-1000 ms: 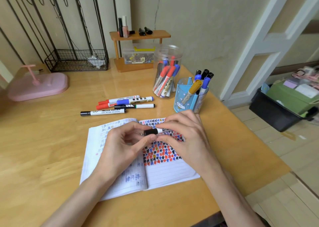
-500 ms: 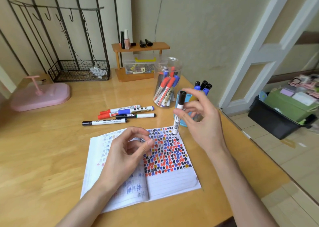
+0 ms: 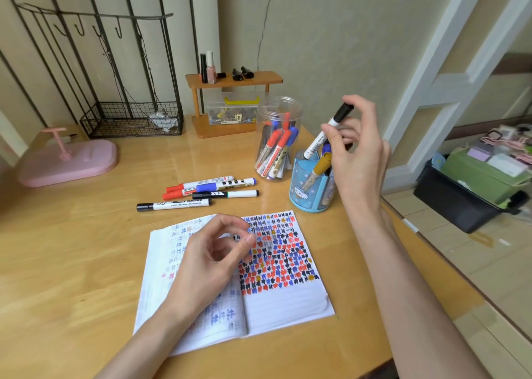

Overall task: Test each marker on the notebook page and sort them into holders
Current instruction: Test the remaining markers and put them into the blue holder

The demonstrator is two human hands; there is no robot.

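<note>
My right hand [image 3: 357,154] pinches a black-capped white marker [image 3: 325,132] with thumb and fingers, cap up, its lower end dipping into the blue pen holder [image 3: 309,190]. That holder has several markers standing in it. A clear plastic jar [image 3: 277,138] to its left holds red and blue markers. My left hand [image 3: 213,257] hovers over the open notebook [image 3: 285,303], fingers loosely curled and holding nothing. The right page is covered with black, blue, red and yellow test marks. Several loose markers [image 3: 201,193] lie on the desk behind the notebook.
A small wooden shelf [image 3: 233,79] with bottles stands at the back, a clear box beneath it. A wire basket [image 3: 129,121] and a pink tray [image 3: 67,162] sit at the back left. The desk edge runs close on the right, with a black bin [image 3: 460,203] on the floor.
My right hand lifted the capped black marker from over the notebook to the blue holder and lowered its end in. My left hand let go of the marker and stayed over the page.
</note>
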